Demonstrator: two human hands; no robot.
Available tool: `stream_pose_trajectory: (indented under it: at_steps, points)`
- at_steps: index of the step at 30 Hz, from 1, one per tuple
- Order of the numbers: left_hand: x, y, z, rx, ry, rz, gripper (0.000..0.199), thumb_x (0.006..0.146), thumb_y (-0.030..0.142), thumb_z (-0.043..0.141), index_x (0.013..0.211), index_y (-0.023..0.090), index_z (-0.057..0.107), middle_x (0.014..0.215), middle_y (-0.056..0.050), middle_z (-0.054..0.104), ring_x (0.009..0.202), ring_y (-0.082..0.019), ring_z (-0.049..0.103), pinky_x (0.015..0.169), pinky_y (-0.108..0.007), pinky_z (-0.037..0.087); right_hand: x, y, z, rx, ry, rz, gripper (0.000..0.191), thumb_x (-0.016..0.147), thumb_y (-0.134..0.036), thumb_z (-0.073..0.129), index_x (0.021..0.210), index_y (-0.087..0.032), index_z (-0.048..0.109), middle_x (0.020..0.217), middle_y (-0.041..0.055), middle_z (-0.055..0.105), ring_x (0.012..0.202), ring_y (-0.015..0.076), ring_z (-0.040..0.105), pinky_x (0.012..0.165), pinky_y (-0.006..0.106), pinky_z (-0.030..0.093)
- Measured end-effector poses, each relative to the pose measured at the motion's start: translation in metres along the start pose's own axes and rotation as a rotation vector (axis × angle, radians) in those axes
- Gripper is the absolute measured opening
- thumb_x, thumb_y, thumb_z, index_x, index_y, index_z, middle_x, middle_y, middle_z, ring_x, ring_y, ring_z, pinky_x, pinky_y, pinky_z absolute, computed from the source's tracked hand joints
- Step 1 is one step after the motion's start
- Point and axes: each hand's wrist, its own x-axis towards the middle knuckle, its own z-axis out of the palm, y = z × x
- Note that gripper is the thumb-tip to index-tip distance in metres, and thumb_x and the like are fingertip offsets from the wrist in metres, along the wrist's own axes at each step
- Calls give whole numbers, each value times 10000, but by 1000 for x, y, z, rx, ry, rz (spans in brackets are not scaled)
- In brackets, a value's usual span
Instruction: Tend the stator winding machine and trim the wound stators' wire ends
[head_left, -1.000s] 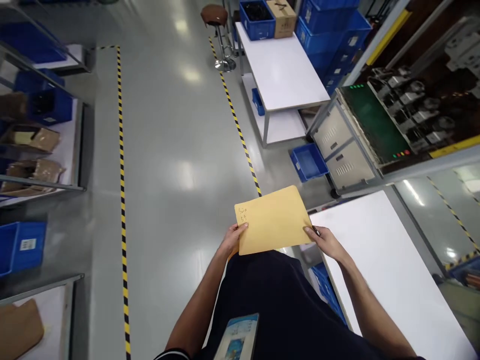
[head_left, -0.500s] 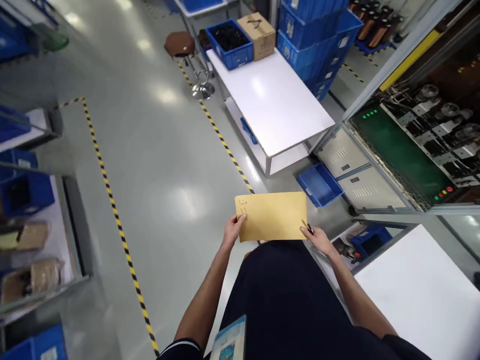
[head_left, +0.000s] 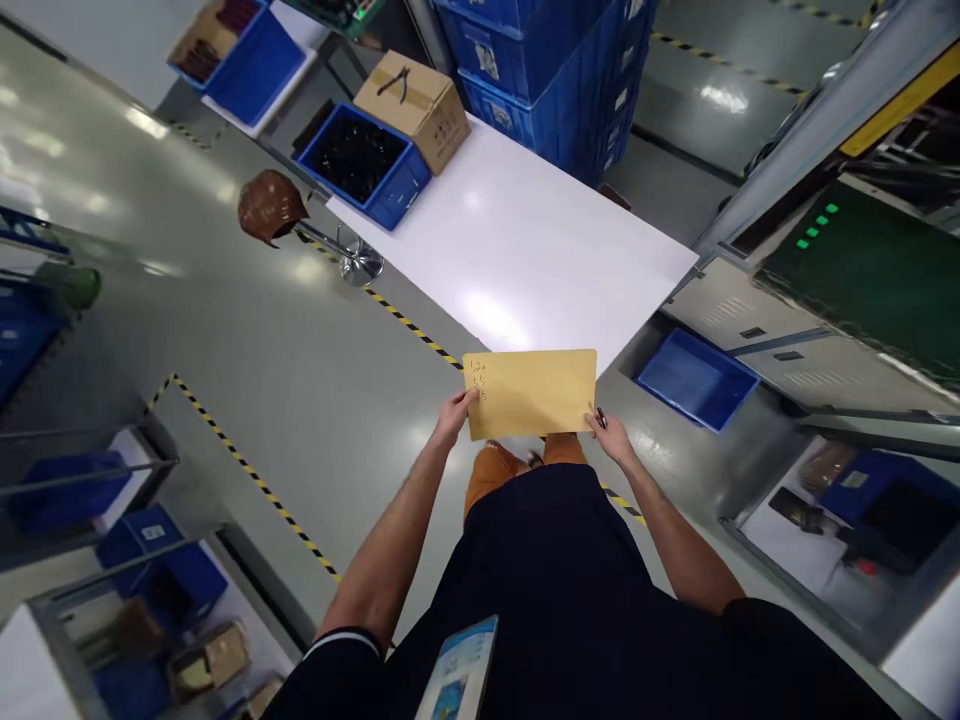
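Observation:
A yellow sheet of paper or card [head_left: 532, 395] is held out flat in front of my body, with handwritten figures near its upper left corner. My left hand [head_left: 455, 412] pinches its left edge, thumb on top. At the lower right edge, my right hand [head_left: 609, 434] grips the sheet and also has a dark pen [head_left: 601, 418] between its fingers. The far edge of the sheet overlaps the view of the near corner of a white table [head_left: 540, 240].
On the white table are a blue bin of black parts [head_left: 360, 155] and a cardboard box [head_left: 416, 105] with pliers on top. Blue crates [head_left: 532, 80] are stacked behind. A brown stool [head_left: 271, 207] stands left; a blue bin [head_left: 697, 378] lies on the floor at right, beside a machine cabinet.
The view has turned and moved nearer the white table, which now sits just beyond the sheet. Both hands still hold the sheet, and the orange-brown trousers now show below it.

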Motion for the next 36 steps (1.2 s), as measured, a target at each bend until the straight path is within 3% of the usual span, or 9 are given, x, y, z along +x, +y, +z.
stream_pose_trajectory:
  at_steps: [4,8,13,17,22,25,30,33,36]
  points:
    - [120,67,-38,178,-49,56,338,1126,468,799,1239,150,780,1273,-95,799,1153,-246,784,1062,-466,680,79,-60,51,72,108,60,590,1014,-786,725,841,-226,652,702,-54,602,675,155,587,772,332,521]
    - [264,124,-56,454,-161,177,355,1116,503,799,1088,151,769,1117,-55,788,1048,-231,768,1007,-430,666,162,-108,97,164,258,142,670,833,-898,770,770,-237,678,667,-10,650,690,193,584,754,353,470]
    - [429,172,-41,704,-264,439,325,1036,439,826,841,206,713,922,-34,717,996,-242,667,1058,-436,563,245,-139,132,214,445,288,771,696,-988,748,759,-219,750,696,44,710,724,220,606,747,370,460]
    - [506,179,-18,758,-301,628,319,976,386,834,764,250,638,958,-66,729,1074,-289,600,1084,-459,521,268,-149,146,198,610,414,762,781,-943,725,862,-192,821,761,79,751,737,215,610,718,364,458]
    - [538,163,-11,713,-158,752,449,886,471,970,1094,259,632,1167,-82,698,1066,-284,614,979,-480,572,259,-189,164,497,1015,355,715,1042,-814,552,652,-230,692,795,79,699,707,201,618,686,368,520]
    - [525,164,-16,554,-101,1008,739,891,642,996,1379,262,591,1341,-126,662,1200,-312,655,942,-474,614,265,-238,185,501,969,190,800,1117,-818,437,653,-238,736,820,87,699,779,220,661,681,371,535]
    - [475,183,-31,671,-889,1167,557,1216,696,484,1453,212,625,1230,-91,779,1083,-271,764,829,-414,623,307,-311,234,579,541,23,874,1181,-813,363,720,-223,813,601,32,614,492,144,530,466,310,413]
    - [461,185,-42,789,-1018,1169,381,1263,489,465,1161,188,675,956,-38,753,802,-229,725,679,-414,541,332,-328,258,642,432,-75,592,1189,-533,624,716,-227,803,551,-12,586,457,110,497,451,268,376]
    - [464,187,-52,817,-1124,1056,377,1272,400,429,1094,179,676,946,-50,784,809,-236,759,709,-435,562,346,-332,267,661,309,-52,416,1049,-315,844,660,-210,739,542,-39,585,454,90,484,446,252,361]
